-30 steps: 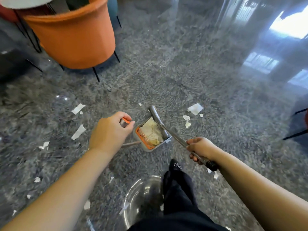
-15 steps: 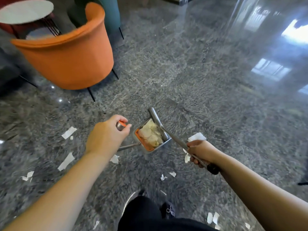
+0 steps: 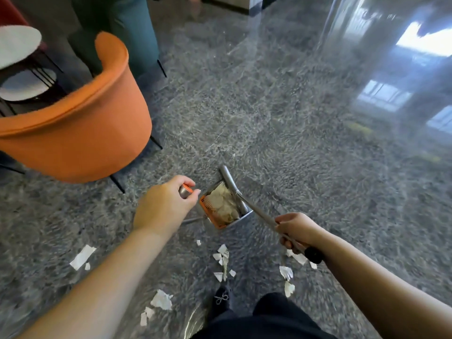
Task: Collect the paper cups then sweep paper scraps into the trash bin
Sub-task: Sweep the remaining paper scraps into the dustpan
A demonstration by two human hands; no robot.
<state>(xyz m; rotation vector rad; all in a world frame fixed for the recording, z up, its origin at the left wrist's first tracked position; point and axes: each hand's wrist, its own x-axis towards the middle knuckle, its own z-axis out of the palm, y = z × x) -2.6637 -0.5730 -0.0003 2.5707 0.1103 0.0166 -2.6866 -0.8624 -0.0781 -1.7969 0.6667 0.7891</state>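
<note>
Head view looks down on a grey dustpan [image 3: 221, 207] with an orange inner edge, held just above the dark speckled floor [image 3: 293, 133] between the two hands. It is filled with pale paper scraps [image 3: 223, 204], though blur makes it hard to say whether any of that heap is a crushed cup. The left hand [image 3: 162, 206] is curled round the top of the dustpan's upright handle [image 3: 185, 191], a grey grip with an orange band, thumb and forefinger closed over its end. The right hand [image 3: 297, 230] is wrapped round the metal broom shaft [image 3: 256, 211], fingers closed tight just above the black end cap [image 3: 313, 255]; the grey broom head [image 3: 231, 185] lies across the far side of the pan, touching its rim. More torn scraps [image 3: 223, 261] lie loose on the floor nearer the person, beneath the pan and around a dark shoe [image 3: 221, 299], with a larger strip [image 3: 82, 257] well off to the left under the left forearm. An orange tub chair [image 3: 80, 133] stands at the left, with a small round white table [image 3: 17, 46] behind it.
</note>
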